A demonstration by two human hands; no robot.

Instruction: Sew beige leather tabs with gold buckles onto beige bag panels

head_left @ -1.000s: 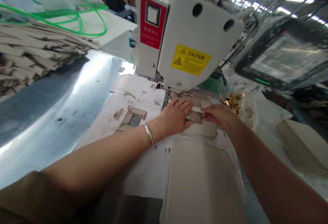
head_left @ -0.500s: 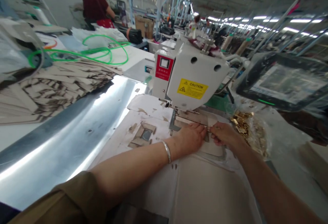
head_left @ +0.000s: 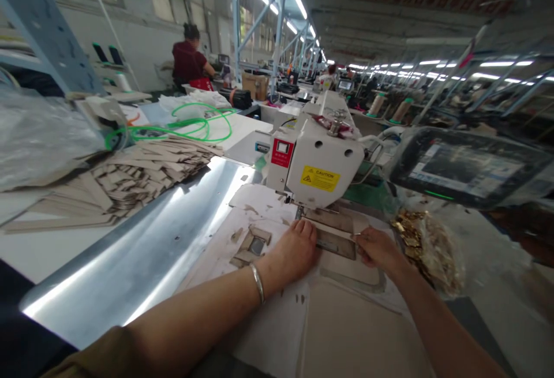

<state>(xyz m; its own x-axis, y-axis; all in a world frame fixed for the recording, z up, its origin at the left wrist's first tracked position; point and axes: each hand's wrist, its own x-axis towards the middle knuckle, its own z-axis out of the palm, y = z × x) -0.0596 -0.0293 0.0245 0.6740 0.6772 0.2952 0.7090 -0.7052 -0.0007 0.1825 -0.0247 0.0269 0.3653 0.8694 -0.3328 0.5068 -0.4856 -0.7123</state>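
Note:
My left hand (head_left: 294,251), with a silver bangle at the wrist, is closed with bent fingers at the left end of a beige strip (head_left: 335,231). The strip lies across the framed slot (head_left: 335,246) of a flat template under the sewing machine head (head_left: 324,164). At the strip's right end my right hand (head_left: 375,248) pinches a thin metal-tipped tool (head_left: 357,234); its exact kind is hidden by the fingers. A large beige panel (head_left: 359,326) lies below the template, towards me.
A pile of beige strips (head_left: 142,176) lies left of a shiny metal plate (head_left: 173,228). Green tubing (head_left: 203,130) is coiled behind it. On the right are a bag of gold-coloured metal pieces (head_left: 411,231) and a control screen (head_left: 467,164). A person (head_left: 189,63) works farther back.
My left hand has slid left along the strip, away from my right hand, uncovering the slot. My right hand stays at the right end. The view has tilted up.

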